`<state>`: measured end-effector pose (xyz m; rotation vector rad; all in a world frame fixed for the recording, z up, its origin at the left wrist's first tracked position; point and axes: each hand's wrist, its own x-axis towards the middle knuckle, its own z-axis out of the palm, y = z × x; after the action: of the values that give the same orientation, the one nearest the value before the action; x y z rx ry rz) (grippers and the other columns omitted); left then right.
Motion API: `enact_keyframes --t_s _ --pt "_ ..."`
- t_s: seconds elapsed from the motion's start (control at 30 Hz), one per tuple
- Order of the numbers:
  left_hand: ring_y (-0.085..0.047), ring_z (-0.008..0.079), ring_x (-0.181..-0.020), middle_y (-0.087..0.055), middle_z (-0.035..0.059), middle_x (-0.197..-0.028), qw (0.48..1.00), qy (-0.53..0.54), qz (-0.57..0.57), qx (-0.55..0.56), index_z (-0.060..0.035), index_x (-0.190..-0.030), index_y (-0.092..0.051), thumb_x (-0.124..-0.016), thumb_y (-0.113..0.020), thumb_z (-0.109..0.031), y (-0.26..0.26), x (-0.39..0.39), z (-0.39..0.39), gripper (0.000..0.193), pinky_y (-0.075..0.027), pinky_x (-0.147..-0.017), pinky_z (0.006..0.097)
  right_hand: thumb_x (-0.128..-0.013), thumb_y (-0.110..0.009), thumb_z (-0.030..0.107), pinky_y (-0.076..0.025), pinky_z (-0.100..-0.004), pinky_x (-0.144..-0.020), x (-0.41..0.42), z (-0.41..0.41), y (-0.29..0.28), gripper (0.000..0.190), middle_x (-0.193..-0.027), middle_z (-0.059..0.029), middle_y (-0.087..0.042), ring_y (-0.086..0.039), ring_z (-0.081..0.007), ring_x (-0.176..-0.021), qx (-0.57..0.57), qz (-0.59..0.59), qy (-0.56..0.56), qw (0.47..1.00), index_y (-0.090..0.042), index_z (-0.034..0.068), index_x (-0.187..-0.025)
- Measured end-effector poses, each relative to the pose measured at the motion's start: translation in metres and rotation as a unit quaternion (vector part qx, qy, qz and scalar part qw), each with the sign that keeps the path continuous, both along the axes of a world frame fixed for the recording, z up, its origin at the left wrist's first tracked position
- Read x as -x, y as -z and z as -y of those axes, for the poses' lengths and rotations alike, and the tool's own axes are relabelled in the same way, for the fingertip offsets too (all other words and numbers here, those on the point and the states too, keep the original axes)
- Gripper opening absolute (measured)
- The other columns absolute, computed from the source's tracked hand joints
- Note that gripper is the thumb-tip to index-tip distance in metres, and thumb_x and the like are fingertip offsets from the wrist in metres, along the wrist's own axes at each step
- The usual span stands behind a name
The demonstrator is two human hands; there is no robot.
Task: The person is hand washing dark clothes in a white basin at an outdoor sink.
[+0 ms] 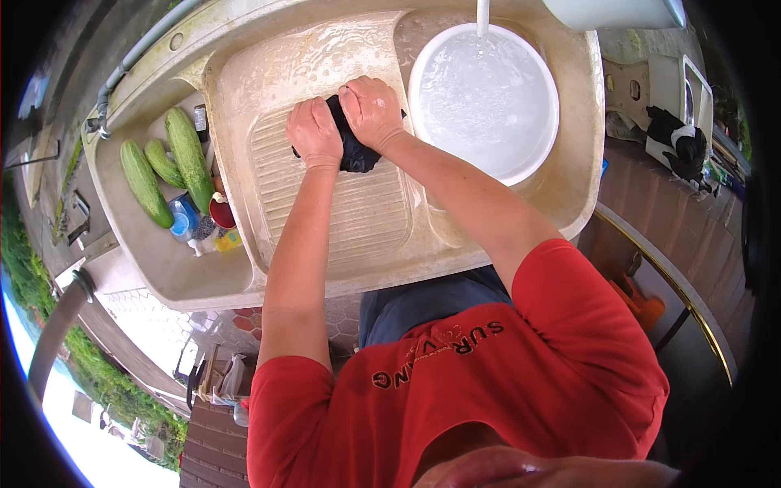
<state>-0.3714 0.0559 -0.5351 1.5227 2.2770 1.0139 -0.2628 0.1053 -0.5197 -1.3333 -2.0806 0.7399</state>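
Observation:
My left hand (315,133) and my right hand (371,110) grip a bunched black cloth (356,149) from either side, with their fingers closed over it. The cloth looks wet and lies on the ribbed washboard (329,226) moulded into the middle of a beige laundry sink (421,262). Parts of the cloth are hidden under both hands. To the right of my right hand stands a round white basin (552,116) filled with water. A white spout (482,17) lets water run into its far side.
The sink's left compartment holds several green gourd-like vegetables (188,155), a blue scoop or cup (183,219), a red cup (221,211) and a yellow packet (228,240). A grey pipe with a tap (100,119) runs along the left edge. Dark clothing (671,137) hangs at far right.

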Motion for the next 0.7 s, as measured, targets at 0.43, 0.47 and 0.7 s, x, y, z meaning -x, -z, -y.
enact_keyframes --t_s 0.43,0.47,0.7 --pt "-0.047 0.0288 -0.109 -0.049 0.0141 -0.114 0.685 -0.125 0.702 0.150 0.0002 -0.116 -0.045 -0.092 -0.047 -0.039 -0.099 -0.092 -0.095 0.046 -0.036 -0.097 0.0510 -0.092 -0.037 0.045 -0.050 -0.0409 -0.070 -0.257 0.056 -0.054 0.049 -0.095 -0.0146 -0.063 -0.063 -0.0263 -0.086 0.611 -0.145 0.357 0.692 -0.058 0.004 -0.109" --pt "-0.046 0.0287 -0.109 -0.048 0.0133 -0.112 0.774 -0.101 0.601 0.170 0.0001 -0.118 -0.043 -0.088 -0.053 -0.039 -0.090 -0.111 -0.098 0.050 -0.037 -0.095 0.0531 -0.091 -0.041 0.042 -0.051 -0.0420 -0.068 -0.273 0.053 -0.060 0.047 -0.088 -0.0143 -0.065 -0.065 -0.0271 -0.080 0.621 0.096 0.212 0.749 -0.059 0.001 -0.106" --pt "-0.045 0.0375 -0.113 -0.045 0.0244 -0.121 0.959 0.012 0.207 0.194 -0.0055 -0.124 -0.046 -0.082 -0.061 -0.028 0.016 -0.203 -0.097 0.050 -0.039 -0.094 0.0408 -0.082 -0.059 0.022 -0.042 -0.0400 -0.092 -0.290 -0.045 -0.025 0.047 -0.118 -0.0214 -0.053 -0.051 -0.0361 -0.108 0.123 0.102 0.167 0.973 -0.046 0.002 -0.123"
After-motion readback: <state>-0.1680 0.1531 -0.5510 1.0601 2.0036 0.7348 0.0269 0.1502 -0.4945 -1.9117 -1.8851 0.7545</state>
